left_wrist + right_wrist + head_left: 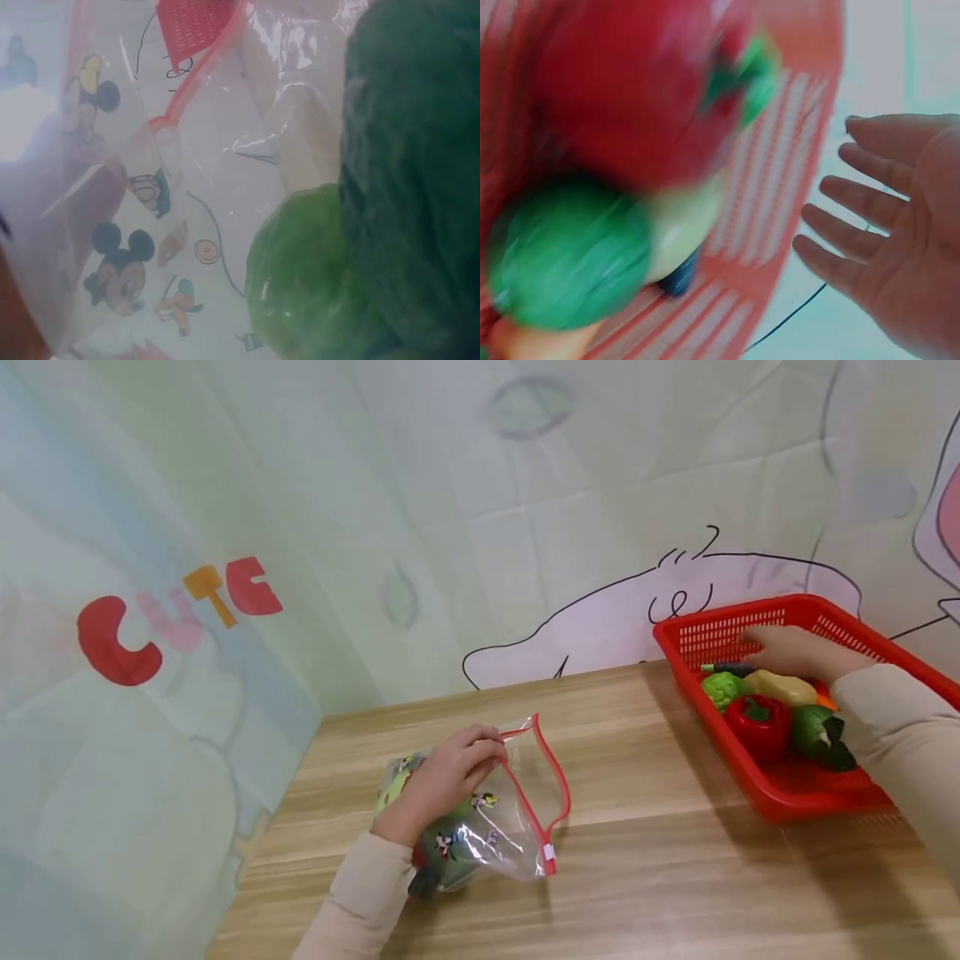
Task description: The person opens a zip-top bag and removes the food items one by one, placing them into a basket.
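Observation:
My left hand grips the upper edge of a clear zip bag near its red-trimmed mouth, which gapes to the right. Through the printed plastic, the left wrist view shows a round light-green vegetable beside a larger dark-green one. Over the red basket hovers my right hand; in the right wrist view its fingers are spread and hold nothing. Inside the basket lie a red bell pepper, a dark-green vegetable, a light-green bumpy one and a tan potato-like piece.
A dark, slender vegetable and an orange piece also lie in the basket. The wooden table runs between bag and basket. A printed curtain hangs behind and at the left.

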{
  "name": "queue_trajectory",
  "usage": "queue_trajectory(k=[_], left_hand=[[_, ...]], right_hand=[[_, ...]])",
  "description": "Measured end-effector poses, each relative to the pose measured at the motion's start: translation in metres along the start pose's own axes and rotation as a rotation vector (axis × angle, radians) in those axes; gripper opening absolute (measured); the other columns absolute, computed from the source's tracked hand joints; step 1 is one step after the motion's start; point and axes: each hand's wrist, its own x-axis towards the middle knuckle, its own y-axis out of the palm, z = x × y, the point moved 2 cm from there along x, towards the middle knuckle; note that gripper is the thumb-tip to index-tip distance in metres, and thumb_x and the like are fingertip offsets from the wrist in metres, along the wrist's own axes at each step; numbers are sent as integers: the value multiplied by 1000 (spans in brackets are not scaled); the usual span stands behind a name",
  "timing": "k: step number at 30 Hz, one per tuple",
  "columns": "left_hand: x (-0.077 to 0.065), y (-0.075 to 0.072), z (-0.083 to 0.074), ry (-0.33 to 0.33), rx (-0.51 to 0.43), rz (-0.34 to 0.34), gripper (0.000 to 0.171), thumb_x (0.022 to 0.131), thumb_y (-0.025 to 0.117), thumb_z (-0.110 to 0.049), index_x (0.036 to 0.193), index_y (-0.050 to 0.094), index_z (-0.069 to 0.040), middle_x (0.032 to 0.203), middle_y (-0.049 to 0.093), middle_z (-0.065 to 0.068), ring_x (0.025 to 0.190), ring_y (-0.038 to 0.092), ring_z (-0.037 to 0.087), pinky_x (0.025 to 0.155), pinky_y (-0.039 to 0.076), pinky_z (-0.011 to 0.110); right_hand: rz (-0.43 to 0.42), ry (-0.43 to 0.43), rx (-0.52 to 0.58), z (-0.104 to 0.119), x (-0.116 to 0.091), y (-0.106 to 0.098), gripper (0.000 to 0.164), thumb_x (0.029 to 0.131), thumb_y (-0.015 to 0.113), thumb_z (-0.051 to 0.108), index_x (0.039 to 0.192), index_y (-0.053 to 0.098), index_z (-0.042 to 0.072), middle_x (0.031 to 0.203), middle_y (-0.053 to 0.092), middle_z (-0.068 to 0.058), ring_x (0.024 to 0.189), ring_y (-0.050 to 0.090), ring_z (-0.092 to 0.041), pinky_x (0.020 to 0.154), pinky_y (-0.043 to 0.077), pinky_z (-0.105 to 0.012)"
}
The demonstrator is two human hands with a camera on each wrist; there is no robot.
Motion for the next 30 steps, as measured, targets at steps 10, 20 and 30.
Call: queue_trajectory(k=[10,20,30], left_hand=[[3,-3,4,16,-6,-24,12,84,65,-9,95,66,-12,108,60,1,100,59,15,89,51,28],[2,-8,5,-10,-3,-18,15,85,65,-12,99,66,-13,110,59,1,103,58,15,91,50,29],[1,-10,1,47,4,-43,16,82,66,-7,98,66,-9,108,60,4,100,59,18,88,51,30]], right_hand=[[-252,-282,25,141,4,-8,26,89,55,11,113,59,3,113,61,-16,105,55,-31,93,46,-48],[-26,-552,-70,215,5,42,19,90,57,15,107,64,11,103,66,-3,92,61,-17,84,52,-35],[209,-601,-16,256,23,130,34,91,55,14,124,54,8,117,62,-8,105,59,-22,92,48,-35]])
